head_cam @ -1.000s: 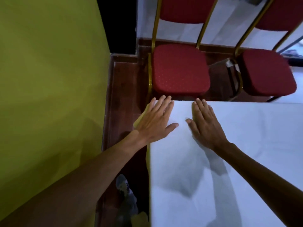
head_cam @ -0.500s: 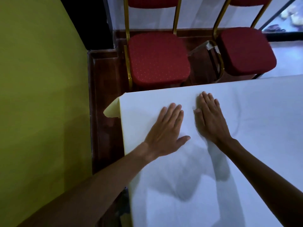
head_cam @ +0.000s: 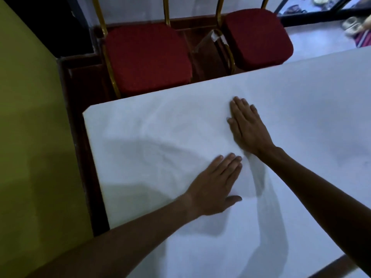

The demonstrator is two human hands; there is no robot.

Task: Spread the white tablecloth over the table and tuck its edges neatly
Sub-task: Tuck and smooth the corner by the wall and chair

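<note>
- Now the cloth (head_cam: 271, 109) lies spread over the table, covering its far-left corner.
- Left hand (head_cam: 214, 187) rests flat on it, fingers straight, gripping nothing.
- Right hand (head_cam: 247, 129) lies flat just beyond, palm down, holding nothing.
- Two red chairs (head_cam: 146, 57) stand behind the table.

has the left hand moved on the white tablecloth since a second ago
Yes. The left hand has slid back toward the person and inward, away from the far-left corner of the white tablecloth, where it lay a second ago.
</note>
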